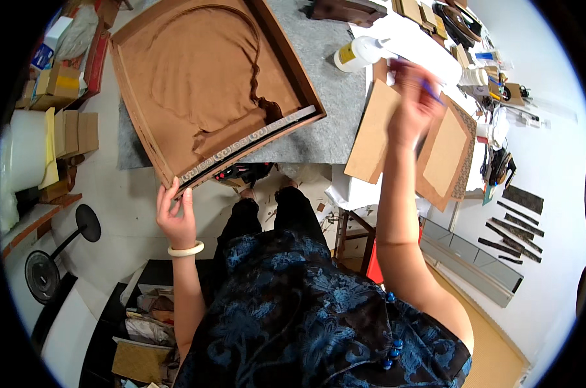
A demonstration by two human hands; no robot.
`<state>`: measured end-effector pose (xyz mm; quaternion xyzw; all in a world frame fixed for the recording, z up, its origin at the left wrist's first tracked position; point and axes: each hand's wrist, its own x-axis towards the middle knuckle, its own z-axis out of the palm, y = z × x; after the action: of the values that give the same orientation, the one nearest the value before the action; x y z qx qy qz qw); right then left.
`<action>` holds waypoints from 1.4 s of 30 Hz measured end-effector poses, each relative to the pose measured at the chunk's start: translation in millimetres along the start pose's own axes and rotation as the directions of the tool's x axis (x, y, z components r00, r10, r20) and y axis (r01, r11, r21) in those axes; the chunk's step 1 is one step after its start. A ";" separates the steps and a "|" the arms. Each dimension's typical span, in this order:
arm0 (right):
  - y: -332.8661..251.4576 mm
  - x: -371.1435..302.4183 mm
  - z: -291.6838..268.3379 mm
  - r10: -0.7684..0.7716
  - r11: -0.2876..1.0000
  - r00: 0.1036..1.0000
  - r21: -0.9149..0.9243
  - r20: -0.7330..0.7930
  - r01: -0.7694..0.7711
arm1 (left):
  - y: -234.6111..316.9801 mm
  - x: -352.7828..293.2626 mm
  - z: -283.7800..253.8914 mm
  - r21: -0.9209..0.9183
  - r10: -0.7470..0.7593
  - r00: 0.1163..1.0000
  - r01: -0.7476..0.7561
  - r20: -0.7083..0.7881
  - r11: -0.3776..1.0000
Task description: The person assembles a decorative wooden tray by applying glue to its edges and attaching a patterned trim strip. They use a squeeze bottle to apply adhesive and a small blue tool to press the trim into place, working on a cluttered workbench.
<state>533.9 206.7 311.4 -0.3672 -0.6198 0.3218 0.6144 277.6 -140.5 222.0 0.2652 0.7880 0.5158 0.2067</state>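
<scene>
A shallow square brown box [126, 87] rests on the grey worktop; its brown cloth-like inside has a curved raised outline like a head in profile. Along the near wall runs a patterned silver-and-black strip [247, 142]. My left hand [176, 216] grips the box's near left corner between thumb and fingers. Up at the right, my right hand [414, 107] is raised over the brown boards, blurred by motion. A thin purple pen-like stick [432, 92] shows at its fingers; its exact kind cannot be made out. Just left of that hand stands a white bottle [357, 54] with a yellow label.
A brown board [372, 132] and a patterned-edge panel [440, 155] lie at the table's right side. Small boxes and tools crowd the far right. Cardboard boxes [76, 132] stack at the left, above a round-based black stand [44, 275]. Dark strips [514, 226] hang on the right wall.
</scene>
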 end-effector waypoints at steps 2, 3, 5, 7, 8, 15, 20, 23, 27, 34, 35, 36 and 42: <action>-58.6 20.2 -6.6 -0.228 0.974 0.955 -0.039 -0.189 0.224 | 1.4 -4.4 -2.5 0.031 -0.008 0.999 0.009 -0.035 0.999; -66.1 29.3 -24.5 -0.349 0.934 0.875 -0.055 -0.335 0.352 | 2.3 -2.8 -2.2 0.036 -0.005 0.999 0.006 -0.042 0.999; -86.4 33.4 -53.1 -0.375 0.924 0.774 -0.277 -0.511 0.265 | 0.1 -1.3 0.6 0.021 0.009 1.000 -0.009 -0.029 1.000; -62.3 22.0 -92.7 -0.248 0.901 0.918 -0.422 -0.310 0.101 | -3.2 -4.0 -1.0 0.038 0.021 0.999 -0.020 -0.048 0.999; -61.1 6.2 -92.3 -0.160 0.896 0.969 -0.439 -0.190 0.062 | -4.8 -3.3 -0.1 0.048 0.028 0.999 -0.026 -0.045 0.999; -52.2 -77.5 -7.1 0.068 0.955 0.909 -0.289 0.412 0.060 | 1.8 -1.3 0.7 0.085 -0.003 1.000 0.004 -0.012 0.996; -39.1 -67.6 6.6 0.158 0.912 0.857 -0.405 0.490 0.063 | -1.5 -3.0 0.1 0.075 -0.004 0.999 0.007 -0.041 0.997; -26.6 -70.3 11.0 0.161 0.915 0.846 -0.398 0.508 0.065 | -3.8 -3.4 0.4 0.085 0.005 0.999 -0.002 -0.039 0.996; -23.4 -77.7 22.5 0.190 0.918 0.812 -0.393 0.551 0.052 | -1.8 -2.3 0.6 0.102 0.019 1.000 -0.016 -0.022 0.995; -9.8 -70.0 15.2 0.024 0.919 0.752 -0.311 0.659 0.244 | -4.8 -2.7 1.1 0.080 0.017 0.999 -0.014 -0.043 0.997; -9.8 -69.2 12.5 0.024 0.914 0.758 -0.321 0.652 0.248 | -5.0 -3.2 0.4 0.085 0.019 0.999 -0.015 -0.045 0.996; -9.8 -68.3 10.5 0.023 0.909 0.764 -0.331 0.645 0.252 | -5.0 -3.6 -0.7 0.090 0.021 0.999 -0.017 -0.047 0.996; -7.0 -76.3 11.9 0.056 0.943 0.767 -0.286 0.640 0.169 | -2.4 -2.3 1.2 0.098 0.027 0.999 -0.024 -0.027 0.995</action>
<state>519.7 138.8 276.9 -0.3132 -0.8470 0.3010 0.3065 279.6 -141.9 219.4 0.2778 0.8116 0.4830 0.1759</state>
